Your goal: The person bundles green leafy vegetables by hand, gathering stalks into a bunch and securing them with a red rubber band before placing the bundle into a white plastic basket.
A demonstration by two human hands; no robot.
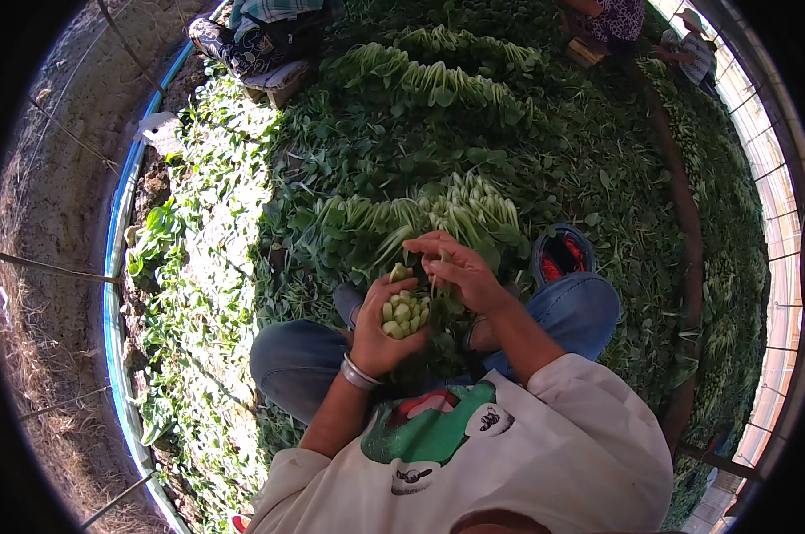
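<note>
My left hand (384, 334) is wrapped around a bunch of leafy greens (404, 315), its pale cut stem ends packed together and facing up. One more stalk (399, 272) pokes out between the thumb-side fingers and the others. Just to the right, my right hand (466, 274) pinches a thin green stalk (436, 284) between thumb and fingers; part of it is hidden by the hand. Directly ahead of both hands lies a row of picked greens (456, 207), white-green stems up and leaves spread on the ground.
Further rows of greens (442, 80) lie beyond. One person sits on a low stool (276, 80) at the upper left; others are at the upper right. A blue-white plastic edge (119, 253) borders the left side. A brown strip (689, 253) runs along the right. A shoe (562, 253) stands by my right knee.
</note>
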